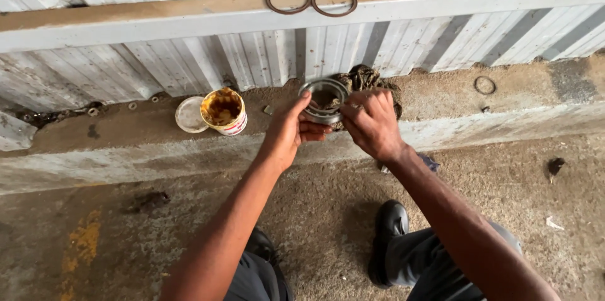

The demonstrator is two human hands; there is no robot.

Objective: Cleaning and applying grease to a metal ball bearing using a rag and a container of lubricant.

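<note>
My left hand [288, 132] grips the left side of a round metal bearing [322, 99], held up in front of a concrete ledge [441, 96]. My right hand [372, 123] pinches its right rim, fingers curled over the ring. The bearing's centre looks dark and greasy. A crumpled dirty rag [365, 79] lies on the ledge just behind the bearing.
An open tub of brown grease [224, 111] stands on the ledge at the left, its white lid [190, 114] beside it. Two thin rings [311, 0] rest on a wooden rail of the corrugated wall. A small ring [484, 85] lies at the right. My black shoes [387, 232] are on the floor.
</note>
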